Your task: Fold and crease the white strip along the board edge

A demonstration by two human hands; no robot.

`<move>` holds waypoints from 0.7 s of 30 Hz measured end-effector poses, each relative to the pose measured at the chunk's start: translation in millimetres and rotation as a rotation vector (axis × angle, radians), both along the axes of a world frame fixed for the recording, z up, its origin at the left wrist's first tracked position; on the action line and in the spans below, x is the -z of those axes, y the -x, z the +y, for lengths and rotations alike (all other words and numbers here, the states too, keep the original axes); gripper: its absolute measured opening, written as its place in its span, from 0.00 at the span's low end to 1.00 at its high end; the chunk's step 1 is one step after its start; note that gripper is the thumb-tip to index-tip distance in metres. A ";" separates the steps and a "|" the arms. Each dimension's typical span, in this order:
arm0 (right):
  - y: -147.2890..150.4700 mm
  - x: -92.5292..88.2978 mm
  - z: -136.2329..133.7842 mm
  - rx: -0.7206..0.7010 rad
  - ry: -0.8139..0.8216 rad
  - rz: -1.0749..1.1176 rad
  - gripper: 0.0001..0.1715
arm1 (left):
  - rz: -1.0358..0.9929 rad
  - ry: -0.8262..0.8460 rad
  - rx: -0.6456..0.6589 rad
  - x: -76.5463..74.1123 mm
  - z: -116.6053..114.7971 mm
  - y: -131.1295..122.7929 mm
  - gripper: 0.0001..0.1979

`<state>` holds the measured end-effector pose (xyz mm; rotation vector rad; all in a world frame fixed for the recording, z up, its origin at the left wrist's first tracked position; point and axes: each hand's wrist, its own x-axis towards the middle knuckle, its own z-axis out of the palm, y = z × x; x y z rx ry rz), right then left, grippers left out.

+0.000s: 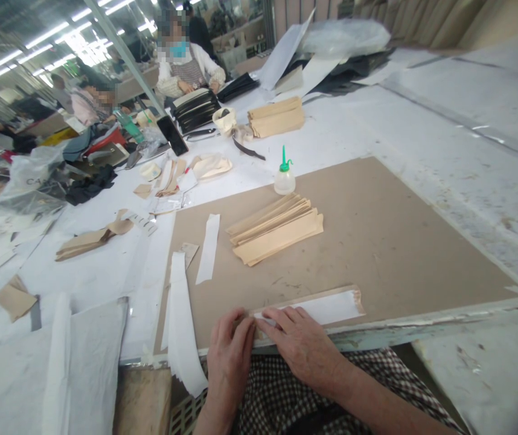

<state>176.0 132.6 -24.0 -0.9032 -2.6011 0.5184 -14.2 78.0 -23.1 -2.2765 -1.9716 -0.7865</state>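
A tan strip with a white backing strip (331,308) on it lies along the near edge of a brown board (404,241). My left hand (230,344) is closed in a pinch at the strip's left end. Beside it, my right hand (302,344) presses bent fingers on the strip, its thumb and forefinger meeting the same end. What lies right under the fingertips is hidden. Beyond the hands sits a fanned stack of tan strips (277,232). White paper strips (182,308) hang over the board's edge to the left, near a single white strip (207,248).
A squeeze bottle with a green spout (285,178) stands at the board's far edge. Further back are a phone (172,136), black stacked pieces (195,110) and a tan bundle (277,116). A masked co-worker (189,66) handles black pieces across the table.
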 end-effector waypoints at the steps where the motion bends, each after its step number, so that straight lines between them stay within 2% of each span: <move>1: 0.1 0.1 0.0 0.000 -0.002 0.000 0.26 | 0.018 -0.005 0.002 0.4 -0.5 0.0 0.11; 15: 0.1 -1.1 0.4 0.011 -0.024 -0.009 0.26 | 0.087 -0.043 0.013 0.0 -0.2 -1.6 0.11; 21: 0.0 -0.8 0.8 0.011 -0.036 -0.006 0.26 | 0.118 -0.011 0.014 1.3 -1.3 -2.6 0.12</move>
